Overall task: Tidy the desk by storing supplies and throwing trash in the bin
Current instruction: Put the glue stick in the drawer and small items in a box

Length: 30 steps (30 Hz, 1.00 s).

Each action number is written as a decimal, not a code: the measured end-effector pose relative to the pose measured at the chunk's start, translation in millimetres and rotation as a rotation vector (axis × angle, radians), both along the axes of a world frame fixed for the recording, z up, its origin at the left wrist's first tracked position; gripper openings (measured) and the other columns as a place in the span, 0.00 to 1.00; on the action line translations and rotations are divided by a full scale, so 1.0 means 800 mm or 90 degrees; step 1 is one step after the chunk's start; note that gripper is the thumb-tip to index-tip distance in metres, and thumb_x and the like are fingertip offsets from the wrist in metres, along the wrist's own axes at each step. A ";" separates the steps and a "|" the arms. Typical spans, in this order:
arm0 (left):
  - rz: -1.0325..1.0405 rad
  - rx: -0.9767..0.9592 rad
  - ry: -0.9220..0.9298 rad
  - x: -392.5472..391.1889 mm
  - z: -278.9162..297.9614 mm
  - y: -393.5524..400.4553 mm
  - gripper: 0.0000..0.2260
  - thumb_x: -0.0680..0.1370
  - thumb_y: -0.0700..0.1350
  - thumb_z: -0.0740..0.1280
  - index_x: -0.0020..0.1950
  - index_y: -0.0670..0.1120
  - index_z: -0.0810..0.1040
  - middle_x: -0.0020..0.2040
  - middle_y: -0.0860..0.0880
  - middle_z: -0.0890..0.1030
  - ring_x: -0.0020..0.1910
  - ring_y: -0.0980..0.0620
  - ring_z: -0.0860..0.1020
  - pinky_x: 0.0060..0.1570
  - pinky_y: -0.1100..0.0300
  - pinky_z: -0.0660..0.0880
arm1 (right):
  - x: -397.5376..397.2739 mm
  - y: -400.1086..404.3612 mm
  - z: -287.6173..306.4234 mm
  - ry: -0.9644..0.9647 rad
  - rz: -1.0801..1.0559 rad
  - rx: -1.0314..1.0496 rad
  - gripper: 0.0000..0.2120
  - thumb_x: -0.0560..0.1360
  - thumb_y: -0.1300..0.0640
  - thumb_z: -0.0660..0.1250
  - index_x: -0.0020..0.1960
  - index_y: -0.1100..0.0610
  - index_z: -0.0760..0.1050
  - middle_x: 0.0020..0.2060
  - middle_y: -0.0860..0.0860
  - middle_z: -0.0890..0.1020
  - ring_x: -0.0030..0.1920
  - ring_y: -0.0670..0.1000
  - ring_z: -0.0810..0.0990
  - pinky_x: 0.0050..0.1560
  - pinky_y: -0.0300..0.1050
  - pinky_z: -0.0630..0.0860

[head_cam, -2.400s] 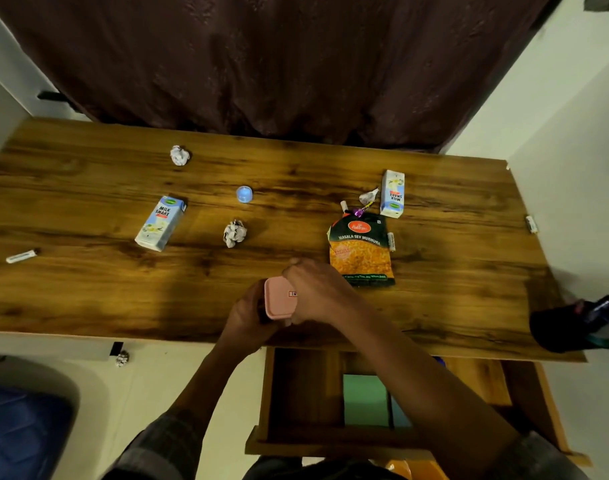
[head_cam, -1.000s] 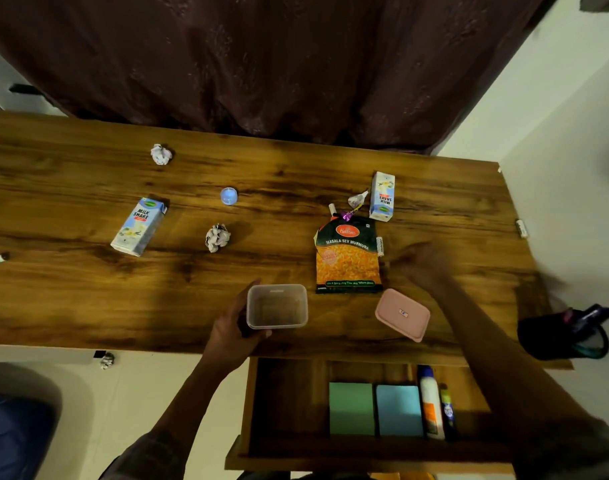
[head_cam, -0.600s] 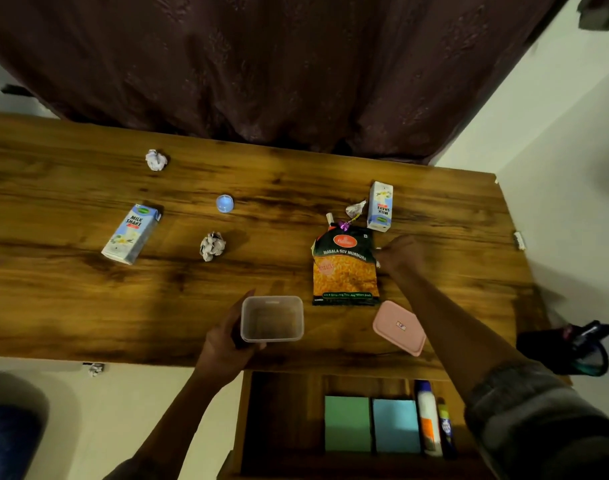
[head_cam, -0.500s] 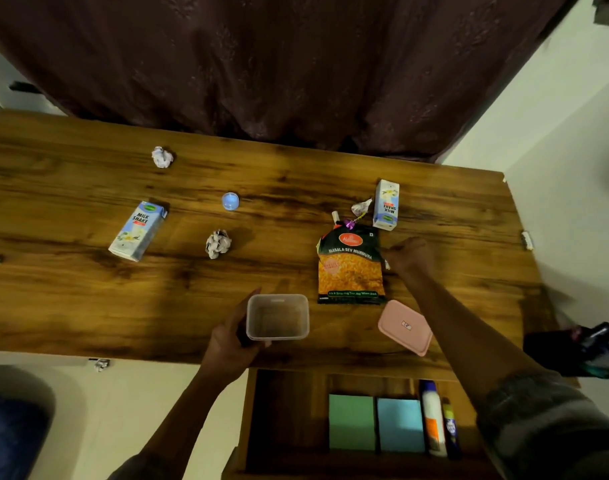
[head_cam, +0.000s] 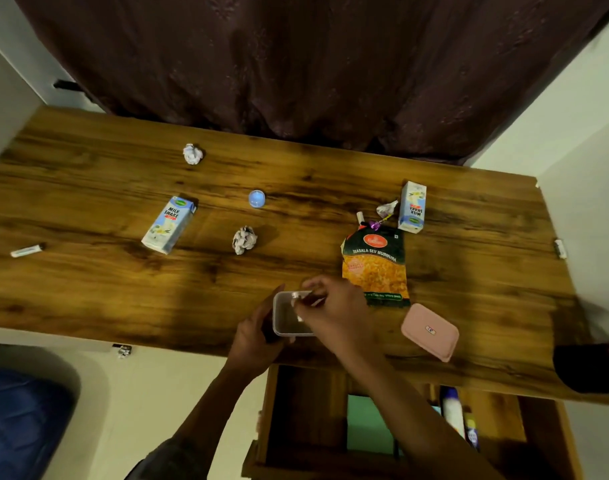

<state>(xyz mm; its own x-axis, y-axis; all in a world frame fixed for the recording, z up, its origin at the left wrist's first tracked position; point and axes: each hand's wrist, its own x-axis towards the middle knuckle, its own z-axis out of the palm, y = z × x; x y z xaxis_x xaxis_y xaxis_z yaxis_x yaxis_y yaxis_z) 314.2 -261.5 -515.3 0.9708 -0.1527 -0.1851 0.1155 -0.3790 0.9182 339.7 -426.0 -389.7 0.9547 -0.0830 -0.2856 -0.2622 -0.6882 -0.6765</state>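
Head view: left hand [head_cam: 253, 336] grips the left side of a small clear rectangular plastic container [head_cam: 289, 315] near the front edge of the wooden desk [head_cam: 105, 278]. Right hand [head_cam: 334, 306] is above the container, fingers pinching a small whitish object [head_cam: 299, 295]; its identity cannot be told. Pink rounded lid [head_cam: 429, 331] lies to the right, just below an orange-and-green snack packet [head_cam: 376, 266]. Wooden drawer [head_cam: 303, 420] under the desk stands open.
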 end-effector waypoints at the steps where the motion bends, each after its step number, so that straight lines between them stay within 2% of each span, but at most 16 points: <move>1: -0.001 0.004 -0.009 0.000 -0.001 0.000 0.43 0.70 0.37 0.80 0.77 0.60 0.63 0.63 0.64 0.78 0.61 0.67 0.79 0.54 0.68 0.80 | 0.000 0.011 -0.008 -0.012 0.015 -0.035 0.14 0.72 0.48 0.76 0.56 0.47 0.80 0.47 0.42 0.84 0.40 0.40 0.82 0.29 0.30 0.77; 4: 0.008 0.005 -0.007 -0.002 0.001 -0.004 0.40 0.72 0.38 0.79 0.78 0.54 0.63 0.59 0.65 0.78 0.57 0.72 0.78 0.50 0.75 0.76 | 0.006 0.034 -0.025 -0.019 0.039 -0.154 0.10 0.72 0.48 0.75 0.50 0.49 0.80 0.45 0.45 0.84 0.43 0.45 0.84 0.37 0.40 0.83; 8: 0.029 0.012 -0.002 -0.001 0.004 -0.005 0.37 0.72 0.39 0.78 0.74 0.60 0.65 0.55 0.64 0.80 0.55 0.74 0.78 0.50 0.77 0.74 | 0.012 0.049 -0.038 -0.014 0.065 -0.246 0.11 0.73 0.49 0.74 0.53 0.52 0.82 0.47 0.49 0.84 0.48 0.50 0.83 0.42 0.44 0.82; 10: 0.032 0.010 -0.004 -0.001 0.002 -0.004 0.36 0.71 0.38 0.79 0.70 0.62 0.67 0.55 0.63 0.81 0.56 0.72 0.79 0.51 0.75 0.76 | 0.013 0.049 -0.042 -0.024 0.066 -0.255 0.11 0.74 0.47 0.73 0.53 0.51 0.82 0.46 0.48 0.84 0.48 0.49 0.83 0.38 0.40 0.79; 13: 0.028 0.003 -0.001 -0.001 -0.005 -0.003 0.36 0.69 0.39 0.80 0.72 0.57 0.70 0.59 0.60 0.81 0.61 0.66 0.79 0.58 0.63 0.80 | 0.013 0.033 -0.039 -0.042 0.051 -0.231 0.10 0.74 0.44 0.73 0.50 0.49 0.82 0.44 0.44 0.85 0.41 0.43 0.82 0.32 0.33 0.69; 15: 0.031 -0.006 0.001 0.000 -0.006 -0.001 0.38 0.68 0.39 0.80 0.74 0.59 0.69 0.62 0.60 0.81 0.63 0.63 0.79 0.60 0.59 0.81 | 0.017 0.014 -0.033 -0.049 0.035 -0.197 0.10 0.74 0.44 0.74 0.49 0.49 0.83 0.43 0.44 0.85 0.38 0.41 0.81 0.34 0.32 0.73; 18: 0.028 -0.021 0.010 0.000 -0.003 -0.002 0.42 0.68 0.40 0.81 0.75 0.63 0.66 0.64 0.63 0.79 0.63 0.68 0.77 0.60 0.64 0.79 | 0.038 -0.022 -0.020 -0.060 -0.011 -0.137 0.12 0.73 0.42 0.74 0.49 0.51 0.84 0.40 0.43 0.85 0.34 0.36 0.78 0.33 0.30 0.72; 21: 0.028 -0.039 0.018 -0.002 0.001 -0.005 0.49 0.64 0.51 0.84 0.79 0.58 0.62 0.68 0.60 0.78 0.65 0.63 0.77 0.58 0.63 0.80 | 0.077 -0.054 -0.011 -0.086 -0.059 -0.111 0.10 0.73 0.45 0.75 0.47 0.51 0.85 0.36 0.43 0.83 0.32 0.35 0.76 0.31 0.29 0.68; 22: 0.035 -0.041 0.016 -0.002 0.003 -0.008 0.48 0.64 0.54 0.84 0.79 0.58 0.63 0.68 0.60 0.77 0.65 0.63 0.77 0.58 0.62 0.80 | 0.093 -0.064 -0.010 -0.088 -0.072 -0.116 0.09 0.73 0.46 0.75 0.47 0.51 0.85 0.36 0.43 0.83 0.32 0.35 0.75 0.31 0.28 0.66; 24: 0.038 -0.039 -0.003 -0.001 0.005 -0.015 0.40 0.66 0.56 0.82 0.74 0.58 0.68 0.66 0.61 0.78 0.65 0.61 0.77 0.60 0.55 0.81 | 0.133 -0.083 -0.014 -0.087 -0.102 -0.147 0.07 0.73 0.49 0.75 0.48 0.51 0.87 0.38 0.45 0.85 0.33 0.38 0.77 0.30 0.30 0.65; 26: 0.050 -0.009 -0.021 -0.001 0.003 -0.018 0.34 0.67 0.58 0.81 0.69 0.60 0.71 0.64 0.63 0.78 0.65 0.62 0.76 0.66 0.46 0.76 | 0.175 -0.100 -0.024 -0.087 -0.137 -0.180 0.09 0.71 0.50 0.76 0.47 0.54 0.87 0.42 0.50 0.87 0.41 0.47 0.83 0.33 0.34 0.69; 28: 0.054 0.000 -0.020 0.000 -0.002 -0.018 0.33 0.66 0.60 0.80 0.68 0.62 0.72 0.64 0.64 0.78 0.66 0.61 0.75 0.68 0.43 0.73 | 0.213 -0.108 -0.032 -0.073 -0.188 -0.222 0.12 0.71 0.50 0.76 0.48 0.57 0.85 0.45 0.53 0.86 0.47 0.54 0.85 0.39 0.40 0.73; 30: 0.051 -0.008 -0.013 0.001 -0.010 -0.017 0.33 0.66 0.60 0.80 0.69 0.62 0.72 0.64 0.63 0.78 0.66 0.58 0.76 0.66 0.41 0.75 | 0.242 -0.111 -0.038 -0.052 -0.216 -0.286 0.17 0.72 0.50 0.74 0.54 0.61 0.81 0.52 0.58 0.84 0.53 0.59 0.84 0.44 0.48 0.78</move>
<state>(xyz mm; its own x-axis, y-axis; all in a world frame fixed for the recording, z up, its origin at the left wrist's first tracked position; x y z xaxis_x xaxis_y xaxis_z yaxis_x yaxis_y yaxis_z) 315.2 -275.3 -523.3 0.9836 -0.0768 -0.1633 0.1257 -0.3571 0.9256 533.0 -514.6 -420.3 0.8706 -0.4857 -0.0778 -0.4784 -0.7992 -0.3640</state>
